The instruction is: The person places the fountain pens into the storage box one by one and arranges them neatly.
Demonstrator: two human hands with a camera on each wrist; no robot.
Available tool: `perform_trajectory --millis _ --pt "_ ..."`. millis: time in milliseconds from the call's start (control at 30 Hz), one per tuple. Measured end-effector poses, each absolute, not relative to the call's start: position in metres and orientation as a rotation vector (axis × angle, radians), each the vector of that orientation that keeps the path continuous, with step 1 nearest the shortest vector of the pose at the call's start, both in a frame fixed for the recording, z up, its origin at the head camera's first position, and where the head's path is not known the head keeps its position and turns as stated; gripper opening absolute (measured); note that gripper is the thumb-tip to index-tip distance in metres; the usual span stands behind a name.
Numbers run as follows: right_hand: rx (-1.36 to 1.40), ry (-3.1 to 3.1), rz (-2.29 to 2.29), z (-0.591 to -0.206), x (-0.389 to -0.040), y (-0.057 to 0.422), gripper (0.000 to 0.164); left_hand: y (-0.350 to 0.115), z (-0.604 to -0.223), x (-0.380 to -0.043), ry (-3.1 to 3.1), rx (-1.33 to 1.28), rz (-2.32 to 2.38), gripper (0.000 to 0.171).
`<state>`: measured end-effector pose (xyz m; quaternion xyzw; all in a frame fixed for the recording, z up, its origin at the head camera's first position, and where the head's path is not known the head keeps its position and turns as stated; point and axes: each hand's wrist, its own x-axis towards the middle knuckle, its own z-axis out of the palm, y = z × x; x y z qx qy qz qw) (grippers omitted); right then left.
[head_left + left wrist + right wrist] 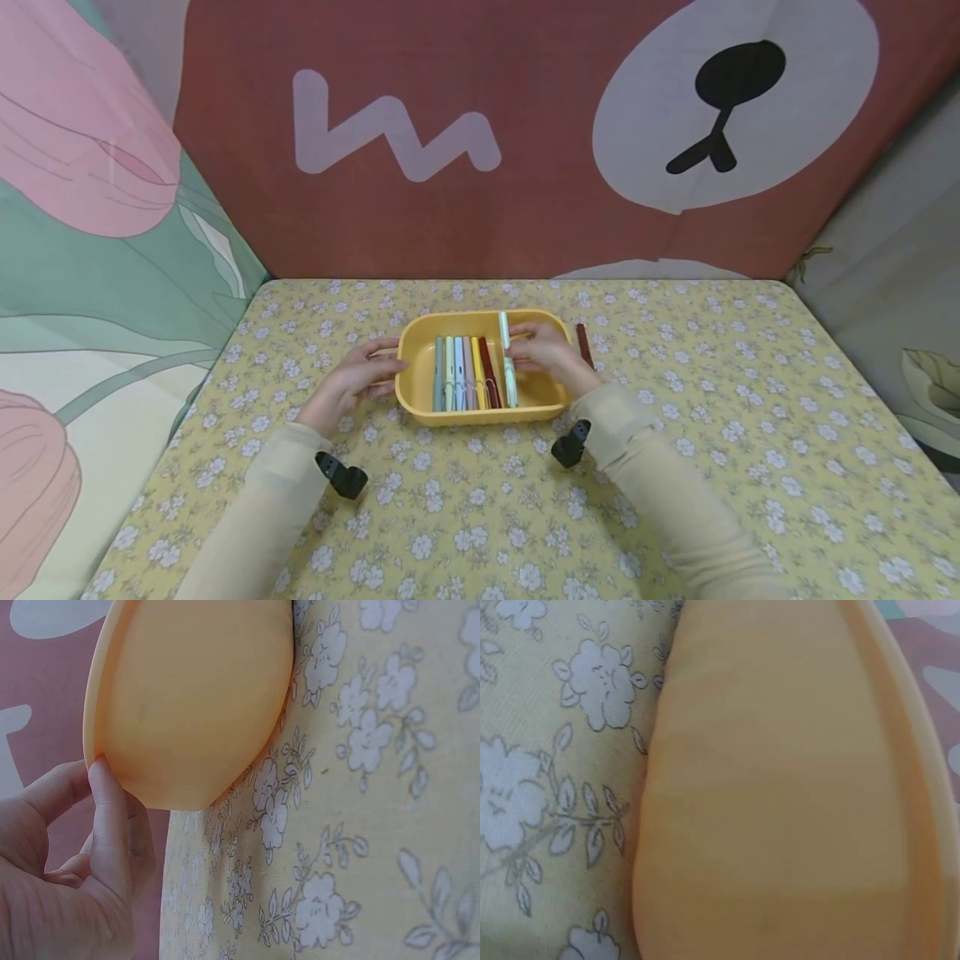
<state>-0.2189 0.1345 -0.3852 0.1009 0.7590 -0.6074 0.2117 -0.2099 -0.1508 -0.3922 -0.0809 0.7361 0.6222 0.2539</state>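
Observation:
A yellow plastic tray (416,415) sits on the table, with a row of capped pens side by side inside it: grey-green (438,373), pale green, light blue, pink, yellow (477,373) and dark red (490,373). My left hand (358,375) pinches the tray's left rim between thumb and fingers; the left wrist view shows this grip on the tray wall (195,697) up close. Over the tray's right part, my right hand (551,350) holds a pale mint pen (511,383) with its fingers. Only the outer tray wall (780,787) fills the right wrist view, the hand being hidden there.
Another dark red pen (585,345) lies on the table just right of the tray. A yellow floral cloth (450,517) covers the table. Behind it rises a printed fabric backdrop (540,225), with more fabric at both sides.

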Motion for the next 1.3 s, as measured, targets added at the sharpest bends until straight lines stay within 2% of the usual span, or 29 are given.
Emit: perform_trajectory --millis 1300 --pt "0.284 2.065 -1.635 -0.4 -0.217 0.125 0.049 -0.15 -0.39 -0.21 1.979 -0.231 1.701 0.063"
